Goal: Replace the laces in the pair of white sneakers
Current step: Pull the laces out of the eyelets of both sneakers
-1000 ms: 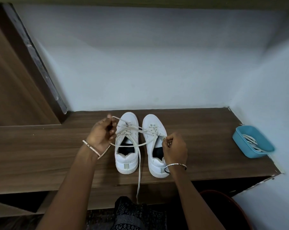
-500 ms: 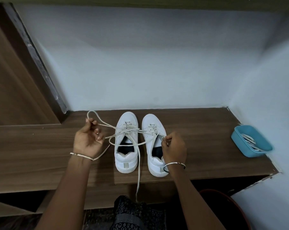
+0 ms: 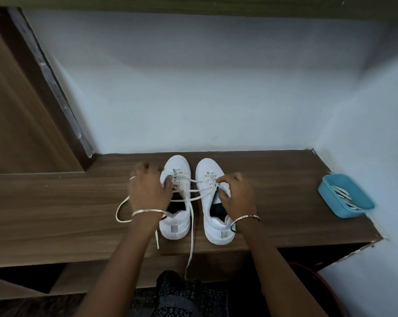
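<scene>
The pair of white sneakers stands side by side on the wooden counter (image 3: pixel 56 213), toes to the pale wall and heels toward me. My left hand (image 3: pixel 147 191) is over the outer side of the left sneaker (image 3: pixel 176 163). Its fingers (image 3: pixel 145 167) reach forward, loosely spread and blurred, with the thumb at the eyelets; I cannot tell whether it pinches anything. My right hand (image 3: pixel 237 195) sits over the right sneaker (image 3: pixel 208 167), fingertips pressed together on the lace (image 3: pixel 192 225) at the upper eyelets.

That lace runs from the left sneaker's eyelets across the gap to my right fingertips. One end drops over the counter's front edge, and a slack loop lies on the wood beside my left wrist.

Each heel carries a small grey tab (image 3: pixel 174 229), too small to read. A thin metal bangle (image 3: pixel 149 211) circles each wrist.

Well apart, at the counter's right end against the wall, a blue tub (image 3: pixel 326 193) holds spare laces (image 3: pixel 344 199).
</scene>
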Demonstrator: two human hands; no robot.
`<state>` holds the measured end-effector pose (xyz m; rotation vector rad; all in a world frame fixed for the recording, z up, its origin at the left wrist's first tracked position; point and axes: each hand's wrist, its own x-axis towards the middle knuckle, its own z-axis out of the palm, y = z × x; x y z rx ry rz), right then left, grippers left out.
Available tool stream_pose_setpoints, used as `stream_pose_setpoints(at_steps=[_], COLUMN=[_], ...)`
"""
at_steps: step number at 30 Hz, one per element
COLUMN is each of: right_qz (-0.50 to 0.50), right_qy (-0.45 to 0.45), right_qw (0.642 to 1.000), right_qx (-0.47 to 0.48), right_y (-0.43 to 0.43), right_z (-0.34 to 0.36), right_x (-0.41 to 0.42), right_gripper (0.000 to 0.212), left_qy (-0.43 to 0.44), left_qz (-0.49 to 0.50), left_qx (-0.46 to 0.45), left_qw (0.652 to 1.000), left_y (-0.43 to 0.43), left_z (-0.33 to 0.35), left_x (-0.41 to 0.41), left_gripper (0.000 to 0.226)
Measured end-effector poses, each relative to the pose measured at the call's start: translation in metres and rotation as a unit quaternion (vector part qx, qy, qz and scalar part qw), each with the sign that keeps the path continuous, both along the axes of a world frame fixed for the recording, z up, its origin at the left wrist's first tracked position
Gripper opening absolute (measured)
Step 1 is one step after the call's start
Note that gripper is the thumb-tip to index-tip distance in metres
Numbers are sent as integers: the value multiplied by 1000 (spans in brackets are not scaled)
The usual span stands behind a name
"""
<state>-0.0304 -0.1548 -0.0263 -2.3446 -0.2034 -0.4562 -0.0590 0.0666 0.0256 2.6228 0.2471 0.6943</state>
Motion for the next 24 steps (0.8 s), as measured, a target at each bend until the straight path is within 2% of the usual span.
stream_pose_setpoints(at_steps=[2, 4, 6, 8, 13, 15, 18, 20, 22, 24], right_qz=[17, 18, 17, 17, 20, -20, -102, -127, -138, -157], right_qy=[4, 8, 2, 0, 30, 28, 74, 120, 176, 224], right_qw=[998, 993, 991, 991, 999, 999, 987, 953, 872, 789], right_qx=[-66, -114, -130, -132, -38, -2, 103, 248, 435, 550], right_y=[1, 2, 3, 3, 2, 1, -6, -9, -6, -8], right_z=[4, 7, 9, 9, 1, -2, -2, -2, 1, 5], right_x=[6, 11, 13, 13, 14, 15, 17, 19, 20, 21], right_gripper=[28, 25, 22, 18, 5, 1, 10, 17, 24, 28], left_qy=[10, 104, 165, 174, 147, 143, 141, 146, 147, 148], left_qz=[-78, -134, -146, -119, -39, -27, -16, -11, -3, 4], left_qx=[-42, -71, -43, -22, -25, -55, -95, -98, -98, -100], left_qw=[996, 983, 975, 977, 988, 988, 985, 984, 984, 984], left_y=[-29, -58, -81, -95, -102, -100, -98, -99, -100, -101], left_z=[4, -2, -13, -23, -29, -32, -35, -36, -37, -37], left_x=[-1, -3, -4, -6, -2, -2, -2, -2, -1, -2], left_gripper=[18, 20, 26, 28, 24, 24, 23, 25, 27, 28])
